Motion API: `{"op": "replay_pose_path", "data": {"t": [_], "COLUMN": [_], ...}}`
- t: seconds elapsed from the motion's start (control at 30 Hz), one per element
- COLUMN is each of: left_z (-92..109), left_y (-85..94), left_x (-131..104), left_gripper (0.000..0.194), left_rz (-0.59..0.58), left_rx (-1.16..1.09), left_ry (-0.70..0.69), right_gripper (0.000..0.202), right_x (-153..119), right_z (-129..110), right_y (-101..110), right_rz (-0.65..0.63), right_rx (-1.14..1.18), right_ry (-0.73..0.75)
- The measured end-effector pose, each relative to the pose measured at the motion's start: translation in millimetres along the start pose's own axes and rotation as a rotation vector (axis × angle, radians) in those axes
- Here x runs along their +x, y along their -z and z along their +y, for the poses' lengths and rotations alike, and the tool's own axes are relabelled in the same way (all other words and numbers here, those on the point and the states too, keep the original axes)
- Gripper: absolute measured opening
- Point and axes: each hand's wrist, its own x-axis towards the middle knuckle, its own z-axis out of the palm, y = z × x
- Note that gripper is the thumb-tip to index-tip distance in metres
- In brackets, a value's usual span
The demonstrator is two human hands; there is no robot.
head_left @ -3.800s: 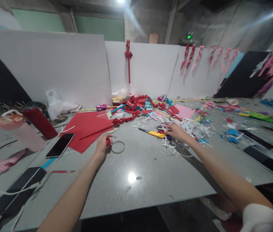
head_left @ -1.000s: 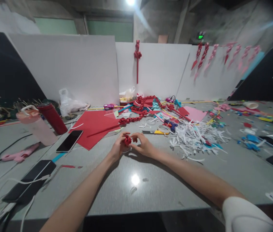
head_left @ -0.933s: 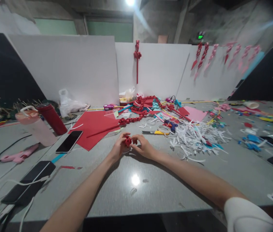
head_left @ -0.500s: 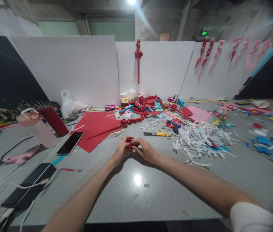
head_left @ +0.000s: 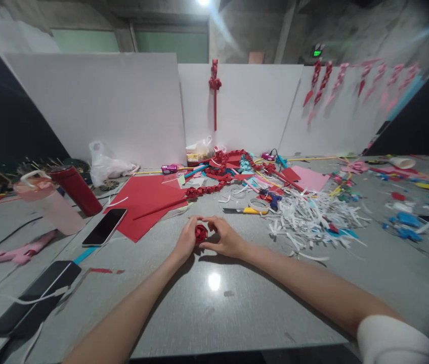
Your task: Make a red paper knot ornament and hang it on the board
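A small red folded-paper ball (head_left: 201,233) sits between my hands above the grey table, its layers looking like a rosette. My left hand (head_left: 187,236) closes round its left side and holds it. Beside it, my right hand (head_left: 225,237) is open in a C shape, thumb and fingers apart around the ball's right side. Whether its fingertips touch the ball I cannot tell. Just beyond the hands lie a yellow-handled cutter knife (head_left: 250,210) and a roll of tape (head_left: 259,205).
Red paper sheets (head_left: 149,202) and a red paper chain (head_left: 212,189) lie ahead. White paper strips (head_left: 313,217) are heaped at right. Leftward are a phone (head_left: 105,227), a black power bank (head_left: 36,298) with cables, a pink glue gun (head_left: 25,252), a pink bottle (head_left: 49,205) and a red flask (head_left: 78,189).
My right hand's fingers have spread away from the red paper ball, which now shows more fully. My left hand keeps hold of it. The view has shifted slightly.
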Motion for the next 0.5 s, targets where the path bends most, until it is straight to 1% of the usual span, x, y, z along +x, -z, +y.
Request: {"op": "replay_pose_path", "data": {"t": [0.07, 0.13, 0.2, 0.3, 0.4, 0.5], "left_z": [0.9, 1.0, 1.7, 5.4, 8.7, 6.5], "left_y": [-3.6, -6.8, -9.0, -11.1, -12.2, -11.2], "left_x": [-2.7, -4.8, -6.4, -8.6, -9.9, -8.8], "left_gripper": [0.043, 0.045, 0.041, 0.035, 0.035, 0.033], "left_rz": [-0.025, -0.026, -0.004, 0.034, 0.070, 0.098], "left_rx": [0.059, 0.078, 0.080, 0.033, -0.077, -0.162], "left_ry": [-0.036, -0.033, -0.039, -0.024, 0.042, 0.099], "right_gripper": [0.054, 0.042, 0.037, 0.040, 0.049, 0.043], "right_x": [1.2, 1.3, 0.6, 0.3, 2.3, 4.4], "right_z": [-1.8, -4.5, -8.2, -13.9, -16.0, -13.5], "right_y": [0.6, 0.7, 0.4, -0.1, 0.2, 0.2], "right_rz": [-0.017, -0.014, -0.003, 0.008, -0.011, -0.004], "right_rx": [-0.030, -0.039, -0.024, 0.071, 0.174, 0.220], "right_ry": [0.049, 0.088, 0.113, 0.113, 0.077, 0.054]}}
